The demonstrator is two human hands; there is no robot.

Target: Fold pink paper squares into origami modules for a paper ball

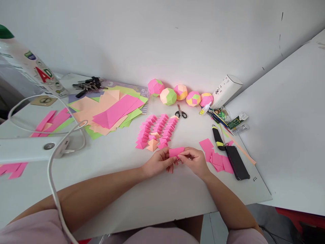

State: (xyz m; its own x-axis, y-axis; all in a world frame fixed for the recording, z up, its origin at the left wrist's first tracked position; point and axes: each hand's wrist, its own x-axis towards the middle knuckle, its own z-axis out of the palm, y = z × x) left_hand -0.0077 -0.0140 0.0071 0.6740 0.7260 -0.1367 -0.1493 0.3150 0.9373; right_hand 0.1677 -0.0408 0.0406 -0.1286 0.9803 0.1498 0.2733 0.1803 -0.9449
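Between my two hands is a small piece of pink paper [176, 152], held just above the table near its middle. My left hand [159, 162] pinches its left side, thumb in front. On the other side my right hand [195, 161] grips the lower right edge between thumb and fingers. Just beyond the hands stand rows of folded pink paper units [144, 133], with a few peach ones [152, 145] among them. Flat pink paper pieces [217, 160] lie to the right of my right hand.
Several paper balls [168, 96] line the wall behind scissors [180, 112]. Coloured sheets [109, 112] and keys [88, 84] lie left. A white cable [52, 176] loops near my left arm, by a white power strip [27, 149]. A cutter [217, 138] and black phone [237, 162] lie right.
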